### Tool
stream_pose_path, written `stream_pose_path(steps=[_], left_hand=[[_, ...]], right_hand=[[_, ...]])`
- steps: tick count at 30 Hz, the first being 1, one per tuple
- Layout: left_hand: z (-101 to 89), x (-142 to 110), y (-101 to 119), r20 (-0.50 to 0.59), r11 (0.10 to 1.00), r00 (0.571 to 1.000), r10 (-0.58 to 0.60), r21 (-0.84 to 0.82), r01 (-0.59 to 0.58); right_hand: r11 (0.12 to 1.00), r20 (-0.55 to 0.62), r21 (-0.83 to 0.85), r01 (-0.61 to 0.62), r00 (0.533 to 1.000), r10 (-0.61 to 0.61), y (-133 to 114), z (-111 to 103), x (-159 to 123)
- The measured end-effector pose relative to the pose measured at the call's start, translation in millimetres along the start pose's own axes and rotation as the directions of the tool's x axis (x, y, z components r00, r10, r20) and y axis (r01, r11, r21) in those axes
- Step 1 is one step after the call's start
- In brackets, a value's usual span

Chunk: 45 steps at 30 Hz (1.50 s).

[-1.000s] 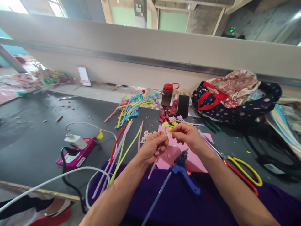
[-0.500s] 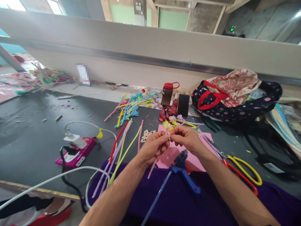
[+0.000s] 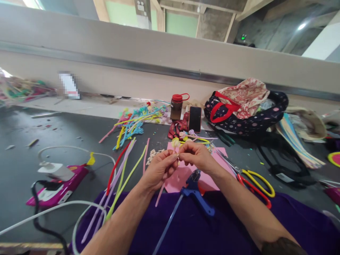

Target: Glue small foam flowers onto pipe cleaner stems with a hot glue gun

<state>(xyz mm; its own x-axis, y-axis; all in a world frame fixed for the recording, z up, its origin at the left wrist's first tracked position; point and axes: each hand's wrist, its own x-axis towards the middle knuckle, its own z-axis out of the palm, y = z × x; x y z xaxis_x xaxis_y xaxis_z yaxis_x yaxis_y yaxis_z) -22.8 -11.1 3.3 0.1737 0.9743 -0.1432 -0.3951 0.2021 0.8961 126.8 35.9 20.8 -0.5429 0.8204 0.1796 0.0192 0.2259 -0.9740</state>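
Observation:
My left hand (image 3: 163,165) is closed around the pink stem of a pipe-cleaner flower (image 3: 175,142); its pale yellow head shows above the fingers and the stem's lower end sticks out below the hand. My right hand (image 3: 198,156) pinches with thumb and forefinger just under the flower head, its tips meeting those of my left hand. What lies in that pinch is too small to make out. Beneath both hands is a pink sheet (image 3: 174,181). A blue glue gun (image 3: 195,191) with a long glue stick rests on it and on the purple cloth (image 3: 223,230).
Scissors (image 3: 248,177) lie right of the sheet. Loose pipe cleaners (image 3: 132,170) and a corded magenta power strip (image 3: 61,186) are to the left. Behind stand a bottle (image 3: 176,108), a phone (image 3: 194,119), a dotted bag (image 3: 247,113) and a pile of coloured pipe cleaners (image 3: 135,122).
The whole view has shifted, so things on the table appear further left. Both hands stay together at the flower, with little change in their grip.

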Motion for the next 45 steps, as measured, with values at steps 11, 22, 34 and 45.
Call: stream_pose_path(steps=[11, 22, 34, 45], left_hand=[[-3.2, 1, -1, 0.029, 0.998, 0.998, 0.057, 0.039, -0.058], [-1.9, 2, 0, 0.003, 0.999, 1.000, 0.015, 0.049, -0.015], [-3.4, 1, 0, 0.068, 0.990, 0.994, 0.084, 0.112, -0.091], [-5.5, 4, -4, 0.063, 0.999, 0.997, -0.045, -0.023, 0.047]], right_hand=[[0.994, 0.052, 0.090, -0.054, 0.997, 0.050, 3, -1, 0], [0.993, 0.040, 0.100, -0.059, 0.998, 0.055, 7, -2, 1], [0.969, 0.123, 0.200, -0.142, 0.985, 0.119, 11, -7, 4], [0.986, 0.124, 0.118, -0.117, 0.987, 0.102, 8, -11, 2]])
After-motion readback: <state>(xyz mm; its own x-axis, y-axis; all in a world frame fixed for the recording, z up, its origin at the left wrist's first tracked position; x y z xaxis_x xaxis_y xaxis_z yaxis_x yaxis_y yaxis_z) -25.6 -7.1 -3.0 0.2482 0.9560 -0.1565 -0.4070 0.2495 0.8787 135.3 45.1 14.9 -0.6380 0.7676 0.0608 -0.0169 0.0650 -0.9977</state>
